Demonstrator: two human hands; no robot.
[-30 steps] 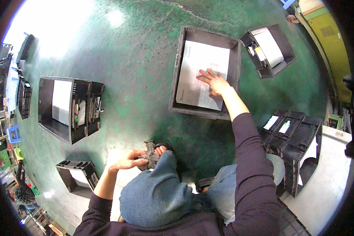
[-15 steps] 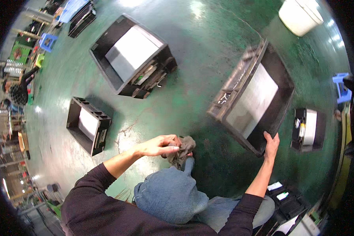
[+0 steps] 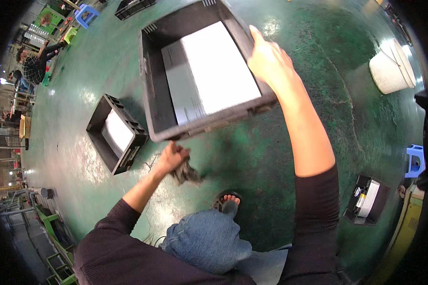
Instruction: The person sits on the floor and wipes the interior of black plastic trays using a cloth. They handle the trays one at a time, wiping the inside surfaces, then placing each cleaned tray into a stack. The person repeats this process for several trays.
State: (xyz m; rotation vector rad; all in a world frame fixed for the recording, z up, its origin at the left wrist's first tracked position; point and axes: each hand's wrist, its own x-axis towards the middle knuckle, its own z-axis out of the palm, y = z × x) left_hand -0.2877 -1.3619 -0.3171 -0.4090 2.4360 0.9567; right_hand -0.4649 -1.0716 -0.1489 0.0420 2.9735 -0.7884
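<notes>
Person tilting a dark crate above a green floor

The right hand grasps the rim of the paper-lined crate; the left hand clutches a dark rag beneath its lower edge.

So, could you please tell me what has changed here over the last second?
The right hand left the white sheet, took the rim of the big dark crate and tipped it up off the green floor. The left hand kept its grip on the grey rag. The smaller crate stayed put.
</notes>
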